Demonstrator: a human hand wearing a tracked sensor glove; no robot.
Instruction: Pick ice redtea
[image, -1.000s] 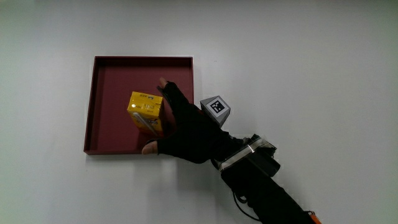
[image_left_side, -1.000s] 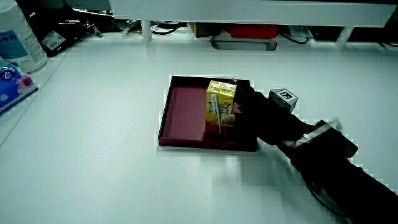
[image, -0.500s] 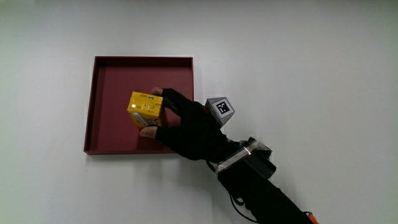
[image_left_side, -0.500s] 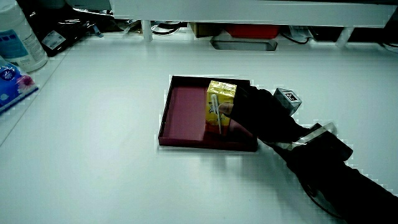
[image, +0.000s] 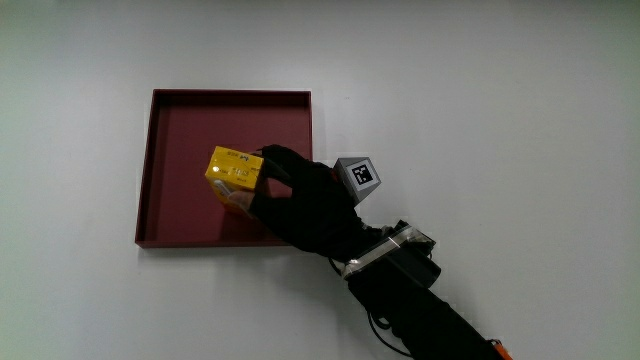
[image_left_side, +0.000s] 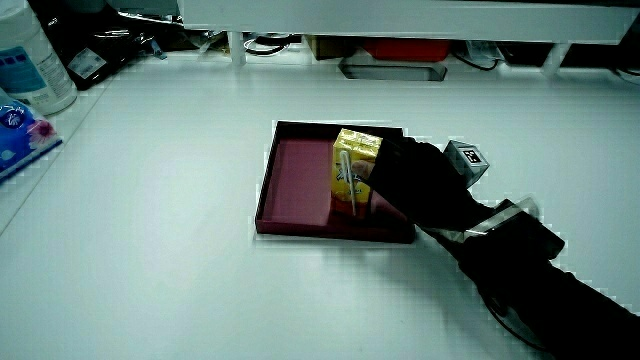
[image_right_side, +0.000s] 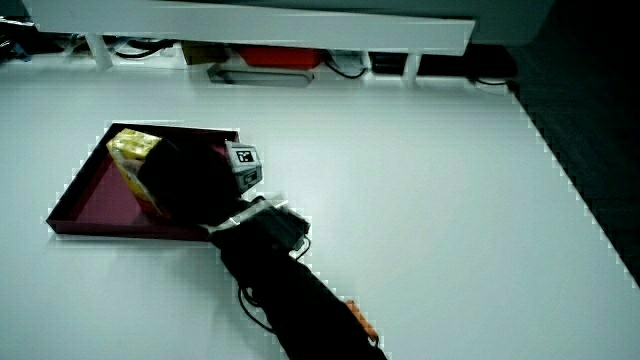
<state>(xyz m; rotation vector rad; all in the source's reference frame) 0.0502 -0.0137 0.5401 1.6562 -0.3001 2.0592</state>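
Note:
A yellow ice red tea carton stands upright in a dark red tray; it also shows in both side views, with a straw on its face. The gloved hand reaches into the tray from the person's side and wraps its fingers around the carton. The thumb presses the carton's near face and the fingers curl over its top edge. The carton still rests on the tray floor. A patterned cube sits on the hand's back.
The tray lies in the middle of a white table. At the table's edge in a side view stand a white bottle and a small blue packet. A low partition with shelf clutter runs along the table.
The hand has slid further onto the carton and its spread fingers have closed around it. The carton has stayed in place in the tray.

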